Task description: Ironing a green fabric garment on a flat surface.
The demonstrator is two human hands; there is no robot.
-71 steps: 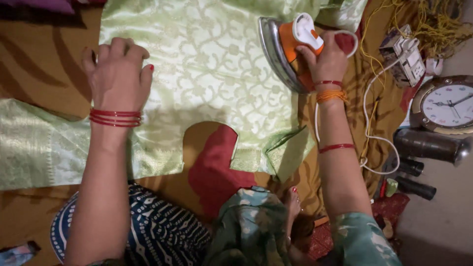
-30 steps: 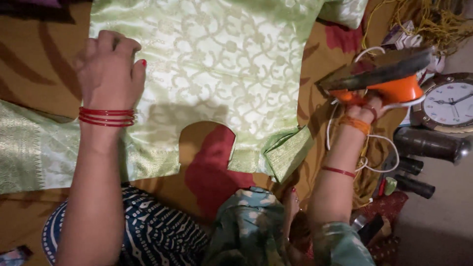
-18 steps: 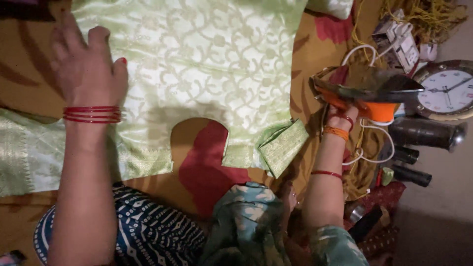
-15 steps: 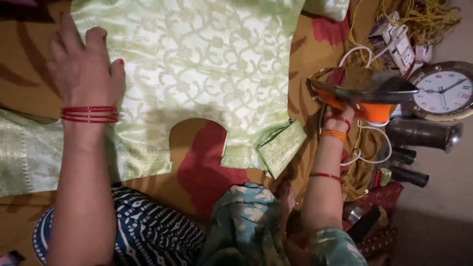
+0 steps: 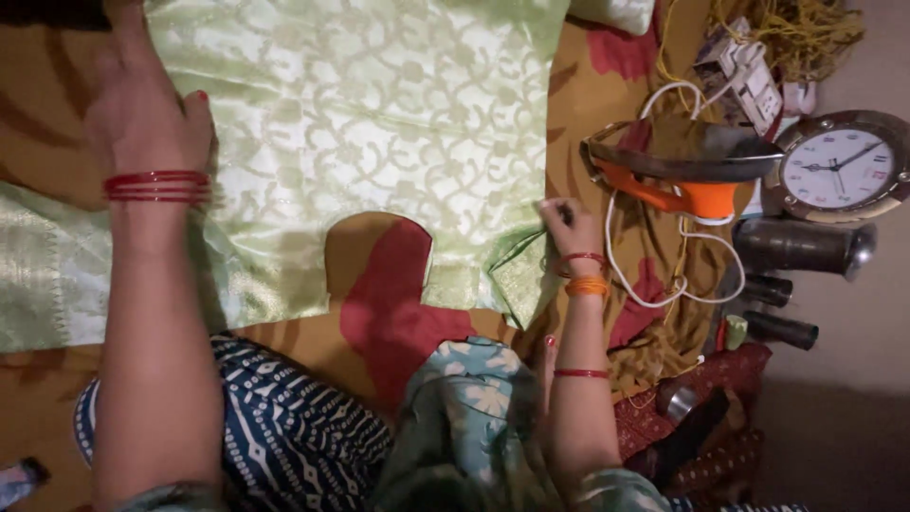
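Note:
A pale green patterned garment [image 5: 379, 133] lies spread over a mustard and red sheet [image 5: 389, 313]. My left hand [image 5: 142, 114], with red bangles at the wrist, rests flat on the garment's left part. At the garment's right edge, beside a folded flap [image 5: 517, 275], my right hand [image 5: 566, 226] has its fingers curled; whether it pinches the cloth I cannot tell. An orange and white clothes iron [image 5: 682, 171] stands on its side just right of that hand, apart from it, with its white cord [image 5: 654, 275] looping below.
A round wall clock [image 5: 839, 171] lies at the right. Dark metal cylinders [image 5: 801, 246] sit below it. A white power strip [image 5: 744, 76] and yellow cord [image 5: 787, 28] are at the top right. Dark red cloth [image 5: 701, 417] lies at the lower right.
My right hand carried the iron off the garment to the right, set it down on its side and let go. It has come back to the garment's edge. My left hand slid up and left.

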